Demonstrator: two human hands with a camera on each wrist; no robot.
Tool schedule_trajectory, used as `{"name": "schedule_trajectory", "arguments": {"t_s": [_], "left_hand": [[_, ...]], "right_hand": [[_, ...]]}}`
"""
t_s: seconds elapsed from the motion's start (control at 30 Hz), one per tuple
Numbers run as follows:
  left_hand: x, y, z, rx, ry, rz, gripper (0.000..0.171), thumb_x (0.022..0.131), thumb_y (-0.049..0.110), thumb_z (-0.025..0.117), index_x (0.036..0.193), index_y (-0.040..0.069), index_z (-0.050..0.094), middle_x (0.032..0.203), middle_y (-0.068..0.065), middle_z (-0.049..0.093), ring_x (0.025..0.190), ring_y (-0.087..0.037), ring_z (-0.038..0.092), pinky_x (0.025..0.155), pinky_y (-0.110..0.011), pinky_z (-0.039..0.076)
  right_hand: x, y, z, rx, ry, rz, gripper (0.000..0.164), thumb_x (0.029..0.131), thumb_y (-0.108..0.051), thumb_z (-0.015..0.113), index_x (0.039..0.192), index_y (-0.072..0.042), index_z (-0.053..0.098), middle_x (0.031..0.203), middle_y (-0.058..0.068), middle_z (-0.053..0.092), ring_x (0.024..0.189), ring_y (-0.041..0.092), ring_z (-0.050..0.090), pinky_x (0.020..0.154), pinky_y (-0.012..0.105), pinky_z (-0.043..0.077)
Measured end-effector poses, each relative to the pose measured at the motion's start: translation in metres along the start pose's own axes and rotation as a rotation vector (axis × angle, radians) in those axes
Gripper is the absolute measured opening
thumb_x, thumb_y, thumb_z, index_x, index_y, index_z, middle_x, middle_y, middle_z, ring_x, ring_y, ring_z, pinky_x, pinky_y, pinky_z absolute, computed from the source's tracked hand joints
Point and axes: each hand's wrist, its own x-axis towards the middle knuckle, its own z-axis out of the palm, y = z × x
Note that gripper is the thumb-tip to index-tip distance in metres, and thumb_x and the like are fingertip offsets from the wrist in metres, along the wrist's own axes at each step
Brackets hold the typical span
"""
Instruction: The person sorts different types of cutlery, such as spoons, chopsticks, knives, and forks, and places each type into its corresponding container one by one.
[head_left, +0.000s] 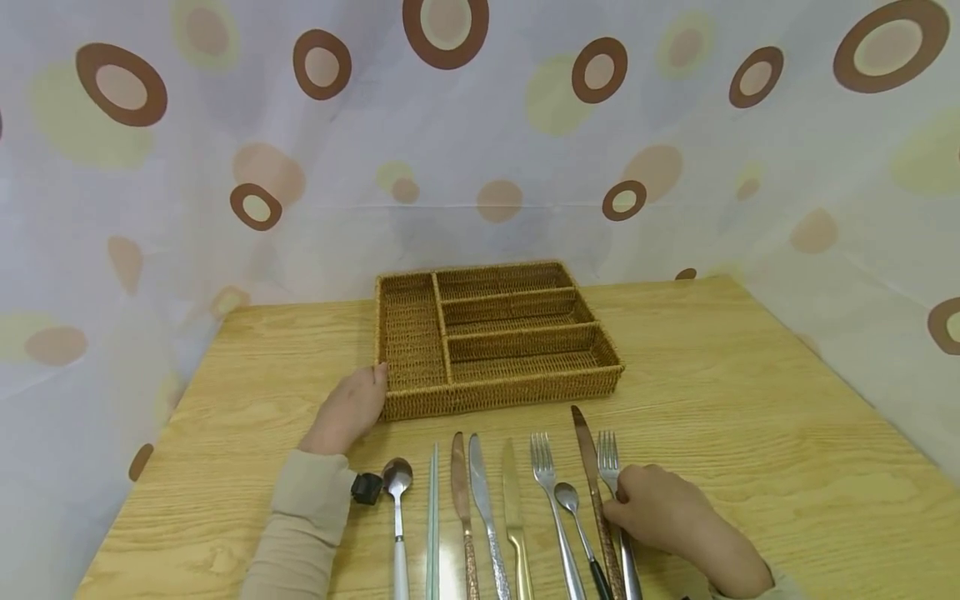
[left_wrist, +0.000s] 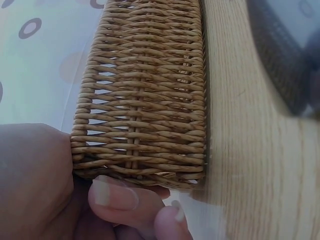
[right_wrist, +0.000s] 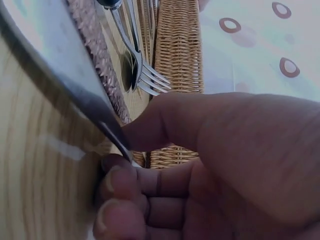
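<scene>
A woven wicker cutlery tray (head_left: 498, 392) with several compartments stands at the back of the table. My left hand (head_left: 352, 408) grips its front left corner; in the left wrist view, curled fingertips (left_wrist: 117, 197) lie against the wicker wall (left_wrist: 142, 100). My right hand (head_left: 671, 512) pinches the rightmost fork (head_left: 608, 454) by its neck, thumb against fingers in the right wrist view. Close beside that fork lies a copper-coloured knife (head_left: 588, 450) with a textured handle. Left of it are a small dark-handled spoon (head_left: 567, 497) and another fork (head_left: 543, 462).
Farther left lie a gold knife (head_left: 512, 492), a silver knife (head_left: 482, 483), another copper-coloured knife (head_left: 460, 475), pale green chopsticks (head_left: 432, 517) and a white-handled spoon (head_left: 397, 477). Patterned cloth (head_left: 450, 167) hangs behind the wooden table (head_left: 750, 417) and along its sides.
</scene>
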Motion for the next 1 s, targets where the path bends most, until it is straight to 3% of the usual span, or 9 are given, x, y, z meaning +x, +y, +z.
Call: {"name": "schedule_trajectory", "arguments": {"t_s": [0.3, 0.63, 0.87, 1.0], "left_hand": [[0.002, 0.0, 0.0, 0.01, -0.009, -0.001, 0.054, 0.108, 0.043, 0.013, 0.085, 0.009, 0.049, 0.055, -0.002, 0.045, 0.042, -0.015, 0.041, 0.052, -0.034, 0.044], [0.001, -0.001, 0.0, 0.0, -0.01, -0.01, 0.054, 0.108, 0.042, 0.014, 0.082, 0.01, 0.048, 0.053, -0.001, 0.044, 0.041, -0.015, 0.041, 0.052, -0.034, 0.044], [0.001, 0.0, 0.0, -0.004, -0.009, -0.007, 0.053, 0.108, 0.041, 0.015, 0.086, 0.009, 0.05, 0.059, -0.003, 0.047, 0.044, -0.017, 0.044, 0.055, -0.035, 0.045], [0.0, 0.001, 0.0, -0.009, -0.006, -0.014, 0.053, 0.108, 0.042, 0.015, 0.087, 0.009, 0.05, 0.059, -0.003, 0.047, 0.044, -0.017, 0.045, 0.055, -0.035, 0.045]], "right_hand": [[0.002, 0.003, -0.002, 0.084, 0.0, -0.015, 0.028, 0.085, -0.017, 0.066, 0.061, -0.012, 0.051, 0.054, 0.0, 0.052, 0.042, 0.013, 0.046, 0.042, 0.023, 0.035], [0.007, 0.003, -0.027, 0.048, -0.078, -0.081, 0.026, 0.092, -0.015, 0.058, 0.067, -0.012, 0.054, 0.056, 0.001, 0.053, 0.04, 0.013, 0.051, 0.041, 0.023, 0.037], [0.015, -0.005, -0.056, -0.066, -0.065, -0.218, 0.032, 0.092, -0.015, 0.057, 0.064, -0.016, 0.042, 0.056, -0.005, 0.035, 0.048, 0.008, 0.029, 0.046, 0.021, 0.021], [0.02, -0.01, -0.074, -0.106, -0.065, -0.297, 0.03, 0.094, -0.012, 0.054, 0.067, -0.017, 0.041, 0.058, -0.007, 0.032, 0.051, 0.008, 0.024, 0.048, 0.021, 0.02]]}}
